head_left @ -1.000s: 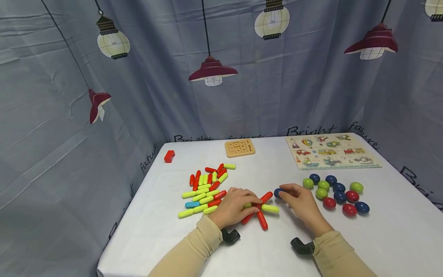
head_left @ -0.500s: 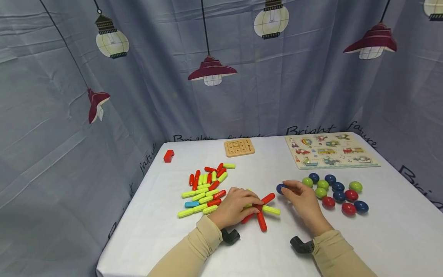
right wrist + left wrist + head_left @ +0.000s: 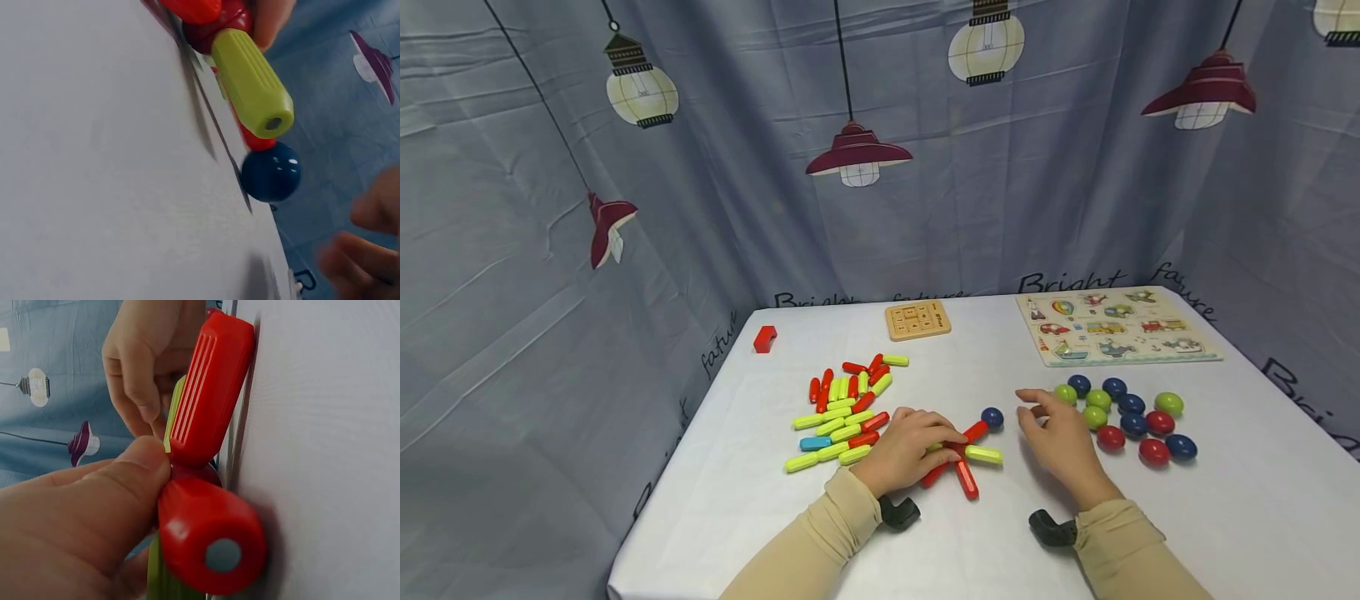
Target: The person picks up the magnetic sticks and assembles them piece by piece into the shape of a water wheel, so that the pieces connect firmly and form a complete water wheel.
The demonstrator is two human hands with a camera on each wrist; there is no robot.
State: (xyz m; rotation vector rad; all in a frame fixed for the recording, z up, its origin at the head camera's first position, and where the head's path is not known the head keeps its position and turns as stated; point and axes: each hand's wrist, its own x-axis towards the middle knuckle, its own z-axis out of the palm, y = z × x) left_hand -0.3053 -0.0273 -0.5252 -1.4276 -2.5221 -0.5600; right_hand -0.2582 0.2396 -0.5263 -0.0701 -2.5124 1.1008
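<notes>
My left hand (image 3: 916, 446) pinches a dark red ball (image 3: 215, 26) at the hub of a star of magnetic rods, its thumb and fingers over the middle. Red rods (image 3: 212, 387) and yellow-green rods (image 3: 253, 84) radiate from that hub. At the outer end of one red rod (image 3: 976, 431) sits a dark blue ball (image 3: 992, 418), touching the rod tip. A grey magnet disc shows in the end of a near red rod (image 3: 212, 540). Just right of the blue ball, my right hand (image 3: 1060, 442) hovers with thumb and fingers apart, holding nothing.
Several loose red, yellow-green and blue rods (image 3: 842, 417) lie to the left. Several blue, green and red balls (image 3: 1133, 425) sit at the right. Behind are a wooden number board (image 3: 919, 320), a picture puzzle board (image 3: 1116, 329) and a red block (image 3: 765, 338).
My right hand has let go of the blue ball, which now stays on the red rod's end, and has drawn slightly right with fingers spread. My left hand keeps its place.
</notes>
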